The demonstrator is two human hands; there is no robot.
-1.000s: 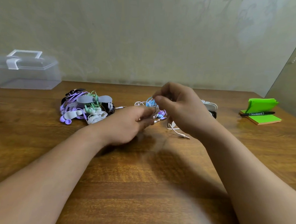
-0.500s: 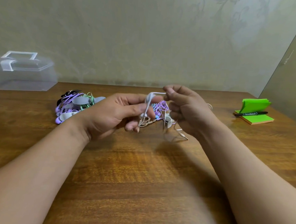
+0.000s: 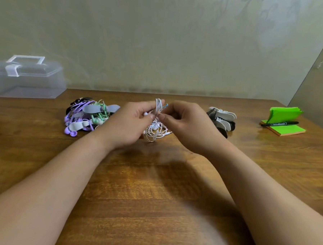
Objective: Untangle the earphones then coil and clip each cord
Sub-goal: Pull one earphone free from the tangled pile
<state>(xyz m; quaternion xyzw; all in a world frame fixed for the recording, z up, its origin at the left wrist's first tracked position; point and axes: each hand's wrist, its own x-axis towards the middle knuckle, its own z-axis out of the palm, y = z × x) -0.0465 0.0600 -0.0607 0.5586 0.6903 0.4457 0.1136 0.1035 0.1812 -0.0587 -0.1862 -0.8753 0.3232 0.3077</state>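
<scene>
A tangle of white earphone cord hangs between my hands over the middle of the wooden table, with a bit of blue cord showing at its top. My left hand grips a bundled loop of the white cord that stands up past its fingers. My right hand pinches the cord right beside that loop. To the left lies a heap of purple and green earphones wrapped with grey clips. A stack of grey and black cord clips lies to the right, partly hidden by my right hand.
A clear plastic box with a handle stands at the back left against the wall. A green sticky-note pad with a black marker on it sits at the far right.
Both hands have lifted the white tangle off the table and drawn close together. The left hand now holds a loop upright while the right pinches beside it.
</scene>
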